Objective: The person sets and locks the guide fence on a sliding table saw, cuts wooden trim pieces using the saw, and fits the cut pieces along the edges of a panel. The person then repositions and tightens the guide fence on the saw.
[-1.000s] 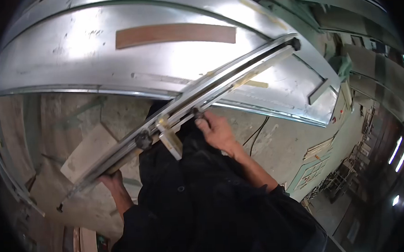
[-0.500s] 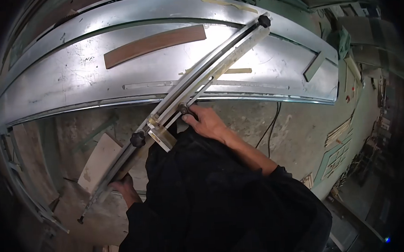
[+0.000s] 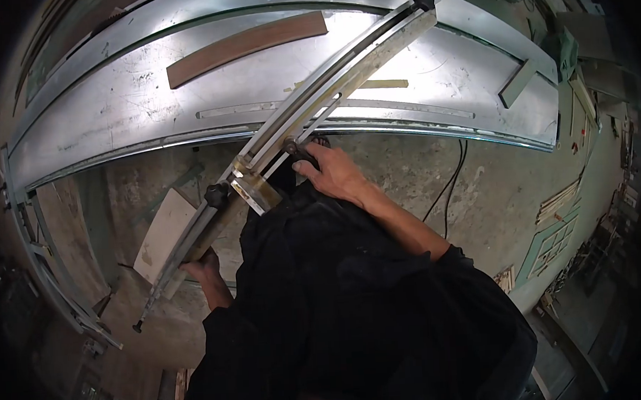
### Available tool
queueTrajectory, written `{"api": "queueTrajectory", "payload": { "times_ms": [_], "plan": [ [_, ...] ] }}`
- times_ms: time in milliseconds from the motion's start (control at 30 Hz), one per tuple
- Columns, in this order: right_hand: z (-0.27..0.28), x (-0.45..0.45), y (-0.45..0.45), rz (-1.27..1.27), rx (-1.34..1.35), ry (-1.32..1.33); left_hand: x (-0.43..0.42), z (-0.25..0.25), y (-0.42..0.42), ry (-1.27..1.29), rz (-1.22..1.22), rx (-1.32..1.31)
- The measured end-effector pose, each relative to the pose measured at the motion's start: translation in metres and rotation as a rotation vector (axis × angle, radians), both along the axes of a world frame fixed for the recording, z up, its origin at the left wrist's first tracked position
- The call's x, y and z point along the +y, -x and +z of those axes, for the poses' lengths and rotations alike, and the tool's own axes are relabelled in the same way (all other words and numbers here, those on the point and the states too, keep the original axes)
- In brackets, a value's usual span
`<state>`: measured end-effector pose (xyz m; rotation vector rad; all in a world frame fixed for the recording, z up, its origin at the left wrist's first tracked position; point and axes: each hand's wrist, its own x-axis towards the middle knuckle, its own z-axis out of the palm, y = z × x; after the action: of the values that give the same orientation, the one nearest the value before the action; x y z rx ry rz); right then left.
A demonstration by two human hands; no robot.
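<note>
Long metal rail with dark knobs, laid across the edge of a metal table, two bare hands on it

Head view. One metal rail (image 3: 315, 95), set on a slant: upper end over the metal table (image 3: 124, 112), lower end out past the near edge, above the floor (image 3: 399, 170). Fitted with a black knob (image 3: 423, 0) at the upper end, a second, star-shaped knob (image 3: 217, 196) lower down, and a dark foot (image 3: 137, 327) at the lower tip. One metal block (image 3: 256, 192), attached on the side toward the person, just beside the star-shaped knob.

Right hand (image 3: 337, 171): at the rail's near side, about mid-length; thumb and forefinger closed on a small dark handle (image 3: 296, 150). Left hand (image 3: 204, 270): at the lower part of the rail, against its underside; fingers partly hidden, so whether they grip or only support cannot be told.

On the table: one curved brown wood strip (image 3: 247, 47), lying lengthwise left of the rail; one yellowish strip (image 3: 385, 84), just right of the rail; one short grey bar (image 3: 517, 83), tilted, near the right end.

Below table level: one pale board (image 3: 164, 233), partly behind the rail; dark cables (image 3: 450, 189) at right; farther right, a stack of wood strips (image 3: 558, 200) near a green paned frame (image 3: 550, 246).

Clothing: black garment (image 3: 368, 277), long-sleeved.
</note>
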<state>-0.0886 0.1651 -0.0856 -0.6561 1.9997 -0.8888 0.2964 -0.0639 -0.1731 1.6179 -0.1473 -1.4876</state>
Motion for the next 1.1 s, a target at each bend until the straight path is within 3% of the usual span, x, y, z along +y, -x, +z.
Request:
{"api": "queueTrajectory", "payload": {
  "times_ms": [700, 1100],
  "plan": [
    [0.005, 0.005, 0.002, 0.027, 0.015, -0.019, 0.009, 0.007, 0.011, -0.031, -0.048, 0.051],
    [0.001, 0.019, 0.0, -0.084, -0.07, 0.073, 0.015, 0.011, 0.007, -0.095, -0.101, 0.028]
  ]
}}
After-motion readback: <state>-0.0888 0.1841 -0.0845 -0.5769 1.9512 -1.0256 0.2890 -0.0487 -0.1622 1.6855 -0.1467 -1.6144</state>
